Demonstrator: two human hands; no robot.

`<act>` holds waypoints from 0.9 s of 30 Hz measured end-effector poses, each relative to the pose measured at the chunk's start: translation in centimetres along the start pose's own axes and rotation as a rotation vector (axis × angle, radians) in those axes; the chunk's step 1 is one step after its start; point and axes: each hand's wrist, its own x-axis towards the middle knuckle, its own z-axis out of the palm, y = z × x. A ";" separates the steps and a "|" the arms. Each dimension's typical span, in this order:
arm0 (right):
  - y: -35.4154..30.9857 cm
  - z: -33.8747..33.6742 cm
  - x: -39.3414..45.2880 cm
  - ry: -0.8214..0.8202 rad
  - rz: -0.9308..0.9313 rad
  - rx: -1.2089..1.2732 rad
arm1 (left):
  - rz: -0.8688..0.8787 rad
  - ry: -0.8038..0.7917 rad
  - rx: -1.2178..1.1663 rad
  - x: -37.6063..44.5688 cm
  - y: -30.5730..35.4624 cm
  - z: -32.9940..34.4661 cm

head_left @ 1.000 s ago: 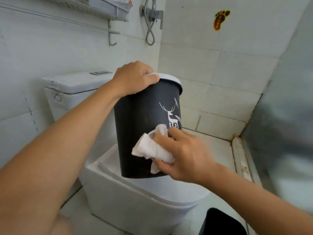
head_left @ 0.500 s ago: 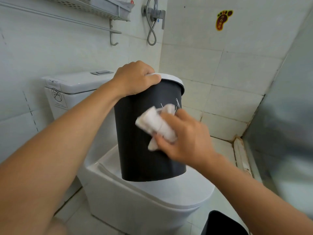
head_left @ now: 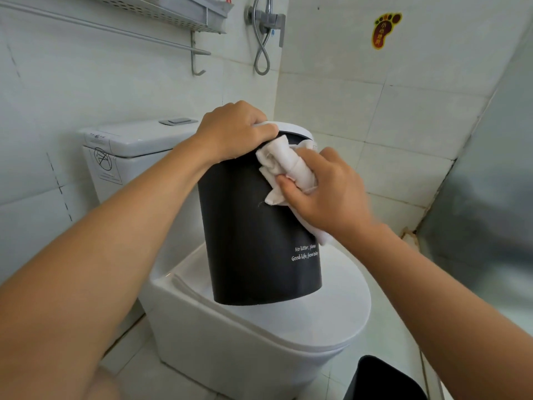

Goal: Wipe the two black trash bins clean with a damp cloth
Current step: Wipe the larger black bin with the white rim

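The left hand (head_left: 233,131) clamps the white rim of the black bin (head_left: 259,226), steadying it against the rubbing. The right hand (head_left: 326,192) grips a bunched white cloth (head_left: 288,166), pressing it high on the bin's side. The bin stands on the closed toilet lid (head_left: 331,313), towards its back edge, raised within easy reach. A second black bin (head_left: 380,379) waits on the floor.
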 end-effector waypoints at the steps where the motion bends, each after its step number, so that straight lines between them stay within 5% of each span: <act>1: -0.4 0.1 -0.4 -0.005 -0.030 -0.021 | -0.006 0.003 -0.004 0.0 -0.2 0.0; 7: -1.6 -0.9 -7.3 -0.284 -0.553 -0.058 | -0.019 -0.008 -0.048 -0.2 -1.4 -0.2; 16: 1.2 -1.4 1.7 0.043 0.033 0.073 | 0.138 -0.059 -0.173 -0.7 -1.1 -0.3; 24: -0.7 -1.6 -4.9 -0.171 -0.281 0.055 | 0.127 -0.040 -0.261 -0.9 -2.7 -0.4; 27: 0.4 -1.4 -2.9 -0.071 -0.122 0.077 | 0.157 -0.050 -0.277 -1.0 -2.6 -0.5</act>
